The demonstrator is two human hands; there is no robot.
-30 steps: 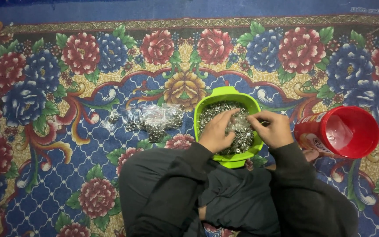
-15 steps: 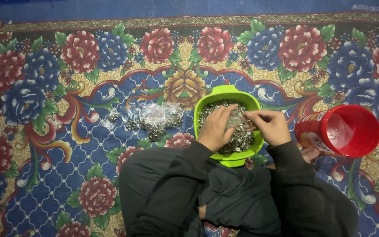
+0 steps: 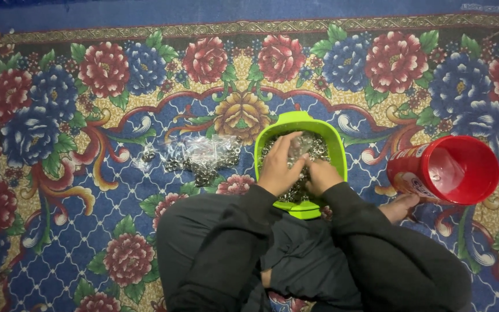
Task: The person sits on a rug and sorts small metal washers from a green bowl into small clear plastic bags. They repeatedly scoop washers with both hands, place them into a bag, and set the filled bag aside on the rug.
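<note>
Now, both hands: down inside the green bowl (image 3: pixel 300 124), close together, over a heap of small shiny metal bits (image 3: pixel 319 149).
Left hand (image 3: pixel 276 167): fingers bent and dipped into the heap; I cannot tell for sure if they pinch anything.
Right hand (image 3: pixel 322 175): curled shut low in the bowl, right beside the left hand; what it holds is hidden.
Clear scrap: a see-through bit of plastic (image 3: pixel 299 144) sits just past the fingertips, on top of the metal bits.
Bowl spot: it rests on the flowery carpet (image 3: pixel 88 115), pressed against the person's dark lap (image 3: pixel 295 260), right under the hands.
Spill risk: the bowl looks full, so a quick scoop could push metal bits over the rim, I think.
Lost bits risk: the carpet is busy with colours, so tiny pieces that fall beside the hands could be hard to find.
Tip risk: leaning hard on the near rim could rock the bowl toward the lap.
Plastic bag (image 3: pixel 203 156): it lies open to the left of the left hand with more metal bits on it; a bumped sleeve could scatter them.
Red tub (image 3: pixel 446 170): it lies on its side, well off to the right of the right hand, next to a bare foot (image 3: pixel 398 207); a knee or foot could roll it.
</note>
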